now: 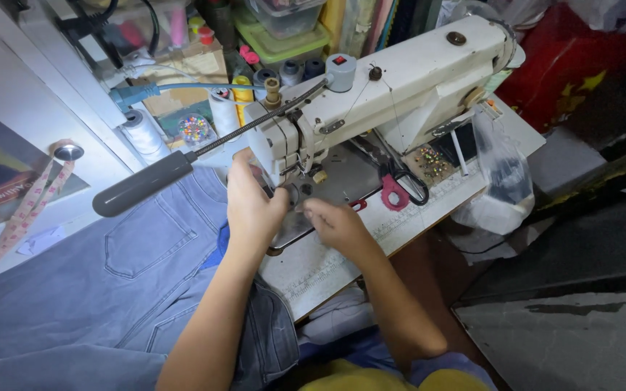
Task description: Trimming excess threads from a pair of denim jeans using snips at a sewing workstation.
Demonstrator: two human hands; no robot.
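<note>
A cream sewing machine (pixel 414 72) stands on a white table (pixel 342 261). My left hand (pixel 251 206) rests at the needle end of the machine head, fingers curled against it by the presser foot. My right hand (pixel 335 221) sits just to the right on the metal plate, fingertips pinched together near the needle; what they pinch is too small to see. Grey-blue jeans (pixel 110 275) lie spread to the left under my left forearm.
Pink-handled scissors (pixel 400 190) lie on the machine bed. A black lamp arm (pixel 143 182) reaches left. Thread spools (pixel 146 134), a pin box (pixel 193 129) and containers crowd the back. A measuring tape (pixel 27 213) hangs left; a plastic bag (pixel 498 181) hangs right.
</note>
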